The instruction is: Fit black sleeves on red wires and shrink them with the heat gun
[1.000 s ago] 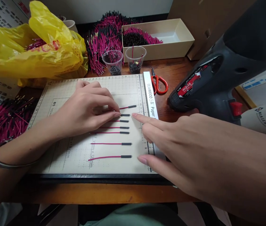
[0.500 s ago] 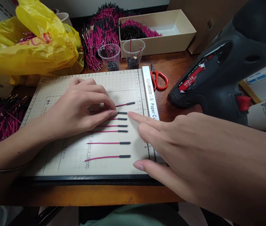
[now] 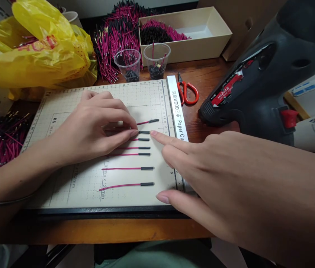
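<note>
Several pink wires with black sleeves at their right ends lie in a column of rows on the cream paper cutter board (image 3: 129, 195). My left hand (image 3: 104, 124) pinches a wire whose black sleeve (image 3: 144, 132) sticks out to the right of the fingertips. The index fingertip of my right hand (image 3: 185, 160) touches the right end of that sleeve, with the thumb held apart. Below lie more sleeved wires, the lowest wire (image 3: 126, 185) nearest the board's front edge. One wire (image 3: 148, 121) lies above the pinched one, its left part hidden by my left hand.
A black heat gun (image 3: 238, 78) stands at the right, beside red-handled scissors (image 3: 190, 93). Behind are two plastic cups (image 3: 129, 67), a cream box (image 3: 190, 50) and a pile of wires (image 3: 112, 41). A yellow bag (image 3: 48, 56) sits at the back left.
The view has shifted slightly, so most things appear a little higher and further left. Both hands keep nearly the same pose at the same wire.
</note>
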A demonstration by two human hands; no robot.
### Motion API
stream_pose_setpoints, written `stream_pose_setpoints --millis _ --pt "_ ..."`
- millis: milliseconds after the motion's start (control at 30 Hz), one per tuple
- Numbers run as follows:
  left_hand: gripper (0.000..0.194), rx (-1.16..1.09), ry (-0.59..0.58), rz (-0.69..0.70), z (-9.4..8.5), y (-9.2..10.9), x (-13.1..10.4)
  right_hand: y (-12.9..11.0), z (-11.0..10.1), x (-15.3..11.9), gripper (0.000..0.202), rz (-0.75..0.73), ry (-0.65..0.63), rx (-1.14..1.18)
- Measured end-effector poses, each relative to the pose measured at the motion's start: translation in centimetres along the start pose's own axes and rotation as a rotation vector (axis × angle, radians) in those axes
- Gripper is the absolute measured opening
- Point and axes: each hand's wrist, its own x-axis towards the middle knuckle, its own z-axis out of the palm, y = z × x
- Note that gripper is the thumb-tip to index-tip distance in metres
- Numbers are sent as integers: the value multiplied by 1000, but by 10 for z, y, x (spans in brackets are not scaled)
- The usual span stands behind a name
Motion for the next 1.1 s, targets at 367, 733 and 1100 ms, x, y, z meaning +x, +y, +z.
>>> stream_pose_setpoints --millis 367,733,1100 --pt "20 7 -32 -4 -2 1 1 0 2 -3 54 -34 56 -15" --pt "21 6 -39 -13 -2 0 1 -2 -1 3 46 -27 24 38" --pt "20 29 -4 41 0 -2 0 -12 3 4 37 -105 -46 22"
